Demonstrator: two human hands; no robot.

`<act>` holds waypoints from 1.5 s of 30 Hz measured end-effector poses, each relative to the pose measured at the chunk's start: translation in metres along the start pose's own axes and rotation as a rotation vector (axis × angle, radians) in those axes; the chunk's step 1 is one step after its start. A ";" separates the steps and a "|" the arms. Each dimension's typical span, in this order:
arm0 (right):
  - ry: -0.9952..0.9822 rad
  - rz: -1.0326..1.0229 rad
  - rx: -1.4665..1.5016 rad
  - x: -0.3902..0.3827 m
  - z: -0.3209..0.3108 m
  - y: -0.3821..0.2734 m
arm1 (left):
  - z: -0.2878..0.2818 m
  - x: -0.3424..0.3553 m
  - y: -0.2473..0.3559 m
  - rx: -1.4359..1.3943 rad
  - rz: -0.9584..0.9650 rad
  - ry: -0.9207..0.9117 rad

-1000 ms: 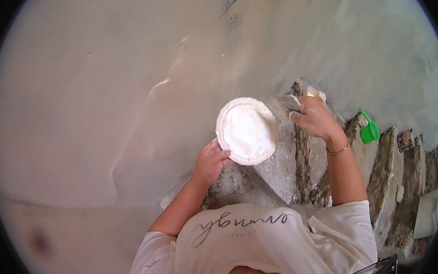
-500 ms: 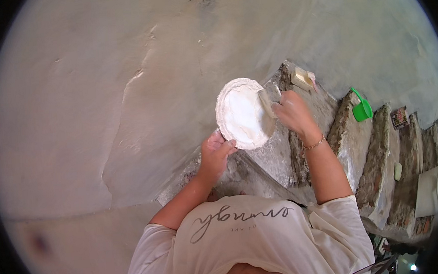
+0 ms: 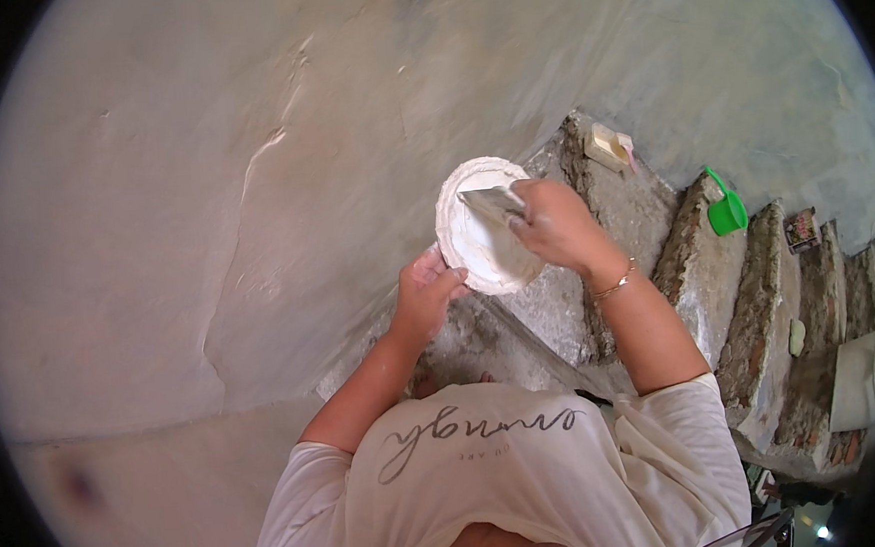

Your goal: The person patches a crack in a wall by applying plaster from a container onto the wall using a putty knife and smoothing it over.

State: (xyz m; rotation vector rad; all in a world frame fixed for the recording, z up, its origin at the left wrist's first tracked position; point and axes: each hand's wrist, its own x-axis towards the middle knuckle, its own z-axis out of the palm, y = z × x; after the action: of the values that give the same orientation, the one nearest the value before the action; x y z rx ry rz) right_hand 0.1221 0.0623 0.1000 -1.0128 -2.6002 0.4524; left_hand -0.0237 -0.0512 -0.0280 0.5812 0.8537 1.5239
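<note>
My left hand [image 3: 428, 286] grips the lower left rim of a round, white-crusted plate or shallow bowl [image 3: 446, 231], its thumb over the edge. White paste [image 3: 483, 239] coats the inside. In my right hand [image 3: 555, 224] is a flat putty knife [image 3: 493, 203], closed in the fingers by its handle end. The blade reaches in over the upper right rim and lies across the paste; whether it presses on it I cannot tell. White smears mark the fingers of my left hand.
A smooth wall [image 3: 205, 238] with a raised crack fills the left and far side. Rough concrete steps [image 3: 687, 258] descend at the right. On them are a cream box [image 3: 608, 148], a green dipper [image 3: 727, 214], a small printed packet [image 3: 802, 231] and a whitish container [image 3: 860, 380].
My right hand has moved left and turned, bringing the putty knife from the right rim over the middle of the paste. My left hand keeps its hold on the rim, almost still.
</note>
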 end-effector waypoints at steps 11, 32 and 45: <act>-0.032 0.183 0.157 0.014 0.000 0.053 | -0.001 0.005 0.001 0.065 0.007 -0.034; -0.315 0.340 0.925 -0.007 -0.038 0.034 | 0.007 0.006 0.014 -0.034 -0.050 -0.059; 0.819 -0.422 0.123 0.026 -0.142 -0.088 | 0.010 -0.003 0.021 -0.202 -0.105 -0.062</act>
State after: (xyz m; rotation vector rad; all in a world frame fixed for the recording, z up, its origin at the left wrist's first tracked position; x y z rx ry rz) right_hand 0.1080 0.0441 0.2670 -0.4363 -1.9230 0.0554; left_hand -0.0285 -0.0518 -0.0053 0.4268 0.6638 1.4681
